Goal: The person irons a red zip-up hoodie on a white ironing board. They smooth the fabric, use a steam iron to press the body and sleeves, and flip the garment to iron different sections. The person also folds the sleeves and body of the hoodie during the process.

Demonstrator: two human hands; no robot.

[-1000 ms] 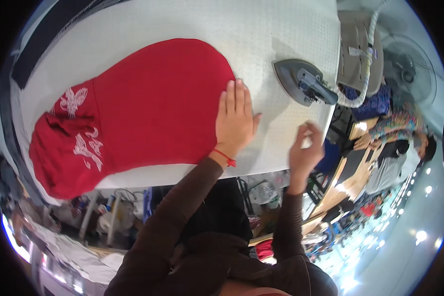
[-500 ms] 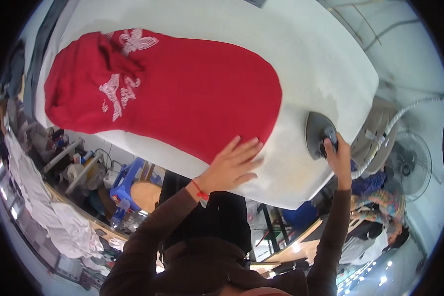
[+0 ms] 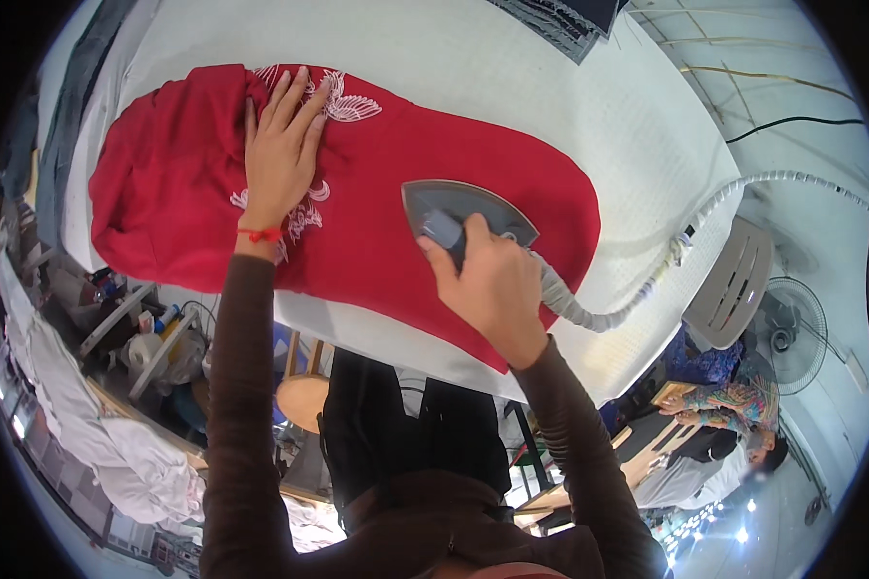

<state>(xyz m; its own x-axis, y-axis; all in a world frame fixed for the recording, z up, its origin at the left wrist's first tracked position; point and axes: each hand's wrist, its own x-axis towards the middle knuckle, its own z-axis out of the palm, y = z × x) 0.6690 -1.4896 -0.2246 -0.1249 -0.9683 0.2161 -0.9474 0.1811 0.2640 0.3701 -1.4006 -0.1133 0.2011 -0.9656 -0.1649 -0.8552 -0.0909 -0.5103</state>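
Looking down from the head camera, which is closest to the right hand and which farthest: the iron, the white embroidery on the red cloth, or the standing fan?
1. Iron, gripped by the right hand.
2. White embroidery, up-left, beside the left hand.
3. Standing fan, far right, past the table's edge.

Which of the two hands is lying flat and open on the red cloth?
The left hand: its fingers are spread flat on the red garment near the white embroidery. The right hand is instead closed around the handle of the grey iron.

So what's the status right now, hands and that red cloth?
Left hand flat on red garment. Right hand gripping steam iron, soleplate on the fabric. Iron's hose trails right, clear of the garment.
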